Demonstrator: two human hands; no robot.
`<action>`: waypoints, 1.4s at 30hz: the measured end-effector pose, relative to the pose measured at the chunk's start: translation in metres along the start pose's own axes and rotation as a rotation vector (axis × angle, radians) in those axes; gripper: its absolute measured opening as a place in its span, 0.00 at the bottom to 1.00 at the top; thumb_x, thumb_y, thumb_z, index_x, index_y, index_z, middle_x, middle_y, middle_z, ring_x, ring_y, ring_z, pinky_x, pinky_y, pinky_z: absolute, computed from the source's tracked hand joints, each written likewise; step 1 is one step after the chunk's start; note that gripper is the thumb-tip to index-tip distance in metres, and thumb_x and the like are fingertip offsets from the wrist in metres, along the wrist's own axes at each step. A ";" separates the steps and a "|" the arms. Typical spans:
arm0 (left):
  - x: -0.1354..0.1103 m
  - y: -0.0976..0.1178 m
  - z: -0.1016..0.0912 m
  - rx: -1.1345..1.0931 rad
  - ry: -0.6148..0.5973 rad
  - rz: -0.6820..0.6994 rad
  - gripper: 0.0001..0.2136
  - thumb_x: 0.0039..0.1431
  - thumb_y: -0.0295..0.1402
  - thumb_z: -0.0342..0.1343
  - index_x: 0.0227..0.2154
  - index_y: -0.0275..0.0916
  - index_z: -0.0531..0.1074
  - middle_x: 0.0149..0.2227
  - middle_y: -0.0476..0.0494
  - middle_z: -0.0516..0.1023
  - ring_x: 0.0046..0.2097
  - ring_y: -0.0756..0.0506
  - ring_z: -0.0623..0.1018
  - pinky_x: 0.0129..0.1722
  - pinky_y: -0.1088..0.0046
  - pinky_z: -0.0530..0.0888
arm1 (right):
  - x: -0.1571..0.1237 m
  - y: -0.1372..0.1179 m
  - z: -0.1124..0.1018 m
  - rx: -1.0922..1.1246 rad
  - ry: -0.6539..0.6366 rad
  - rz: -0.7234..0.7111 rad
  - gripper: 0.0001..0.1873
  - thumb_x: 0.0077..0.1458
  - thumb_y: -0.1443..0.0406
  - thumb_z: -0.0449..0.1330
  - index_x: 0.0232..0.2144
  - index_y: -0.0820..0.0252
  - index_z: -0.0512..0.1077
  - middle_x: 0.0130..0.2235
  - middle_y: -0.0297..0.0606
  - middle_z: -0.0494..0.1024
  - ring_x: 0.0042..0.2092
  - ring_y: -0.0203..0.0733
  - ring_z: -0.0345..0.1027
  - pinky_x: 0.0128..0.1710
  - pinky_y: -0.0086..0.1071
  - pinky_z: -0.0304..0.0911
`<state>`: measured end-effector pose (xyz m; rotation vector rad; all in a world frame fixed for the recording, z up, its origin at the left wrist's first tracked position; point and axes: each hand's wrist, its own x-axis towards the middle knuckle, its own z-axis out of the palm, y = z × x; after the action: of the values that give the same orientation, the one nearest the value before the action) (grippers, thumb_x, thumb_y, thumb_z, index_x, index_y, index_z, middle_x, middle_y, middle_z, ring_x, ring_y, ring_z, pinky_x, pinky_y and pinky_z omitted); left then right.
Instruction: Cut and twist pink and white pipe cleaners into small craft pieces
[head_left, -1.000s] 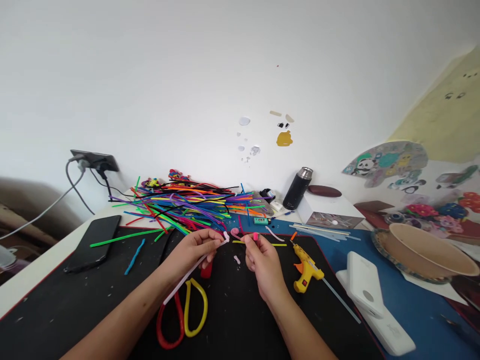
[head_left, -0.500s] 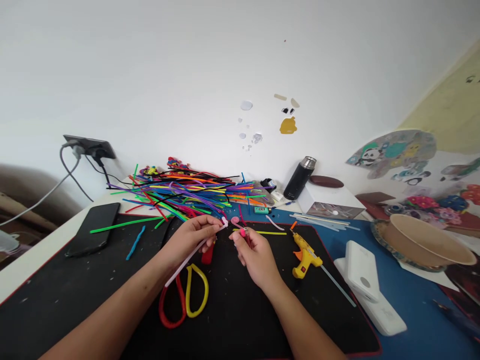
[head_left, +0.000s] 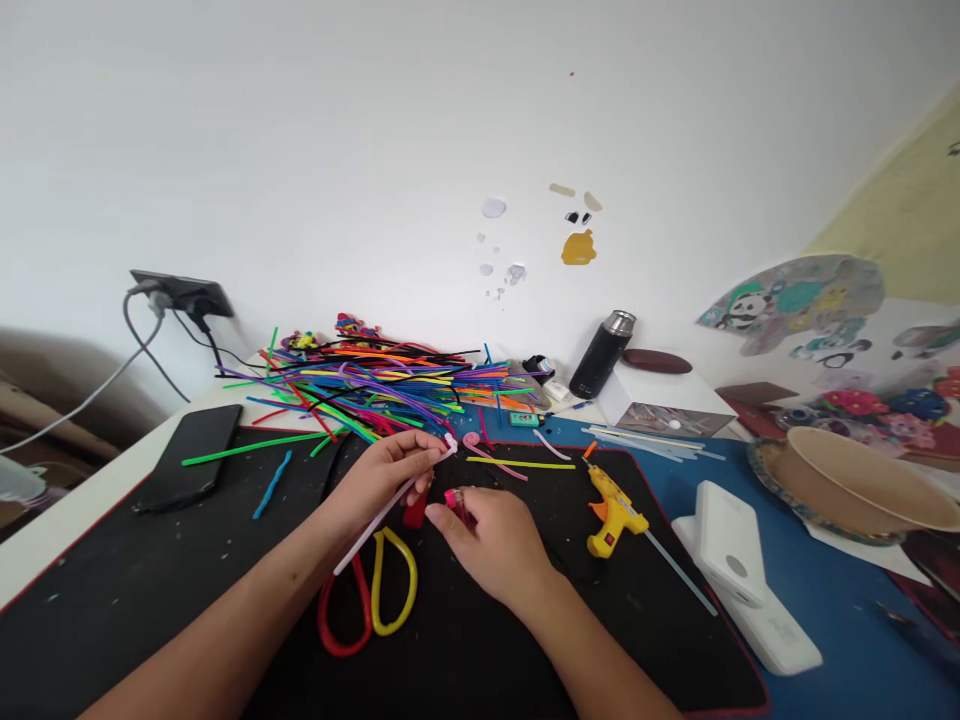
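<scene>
Bending of a pale pipe cleaner, held above the black mat [head_left: 465, 650]. Judged from its shape, the work was at an early point: one tip had been turned into a small knot-like bend, whereas the long remainder was straight and seemingly unworked. A pink spiral [head_left: 471, 439] with a loose tail lay wound on the mat beyond the hands (whether it belonged to the same piece of work could not be told).

The left hand [head_left: 394, 468] pinched the pale pipe cleaner [head_left: 364, 538] between thumb and fingers just behind the bend. The bent tip projected past the fingertips toward the spiral; the straight length slanted back under the hand, its free end beside the forearm, near the scissors [head_left: 412, 590].

The right hand [head_left: 499, 545], apart from the pipe cleaner, was curled around a small pink lighter [head_left: 451, 497] (its identity was probable only, as the fingers covered most of it).
</scene>
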<state>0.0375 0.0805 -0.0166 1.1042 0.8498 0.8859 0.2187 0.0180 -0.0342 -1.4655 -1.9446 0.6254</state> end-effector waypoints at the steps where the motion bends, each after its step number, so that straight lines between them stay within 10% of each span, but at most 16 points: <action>1: -0.001 0.000 0.001 0.002 0.005 -0.004 0.17 0.53 0.46 0.71 0.35 0.37 0.76 0.19 0.55 0.69 0.19 0.54 0.65 0.19 0.79 0.58 | 0.000 0.000 0.002 -0.042 -0.020 0.006 0.27 0.65 0.48 0.62 0.21 0.57 0.65 0.22 0.33 0.68 0.25 0.38 0.55 0.29 0.35 0.40; 16: -0.002 0.004 0.006 0.019 0.021 0.003 0.19 0.51 0.45 0.72 0.35 0.37 0.74 0.19 0.55 0.71 0.20 0.53 0.68 0.21 0.80 0.65 | -0.001 -0.008 0.000 -0.225 -0.162 0.064 0.13 0.63 0.53 0.66 0.45 0.51 0.80 0.33 0.35 0.83 0.33 0.45 0.75 0.29 0.33 0.48; 30: -0.002 -0.008 0.000 0.097 -0.065 -0.008 0.16 0.59 0.45 0.68 0.39 0.39 0.75 0.20 0.56 0.71 0.18 0.53 0.69 0.19 0.79 0.67 | 0.012 0.011 -0.006 0.596 0.173 0.205 0.19 0.64 0.50 0.59 0.40 0.59 0.79 0.27 0.31 0.69 0.28 0.37 0.60 0.27 0.31 0.54; 42: -0.004 -0.008 0.000 0.217 -0.101 -0.026 0.18 0.59 0.49 0.66 0.41 0.38 0.76 0.19 0.55 0.71 0.19 0.53 0.69 0.20 0.79 0.65 | 0.013 0.007 -0.007 0.645 0.158 0.233 0.18 0.59 0.51 0.62 0.39 0.61 0.78 0.24 0.27 0.63 0.26 0.36 0.54 0.26 0.31 0.50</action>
<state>0.0377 0.0753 -0.0237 1.3128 0.8893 0.7222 0.2259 0.0325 -0.0321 -1.2734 -1.2818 1.0826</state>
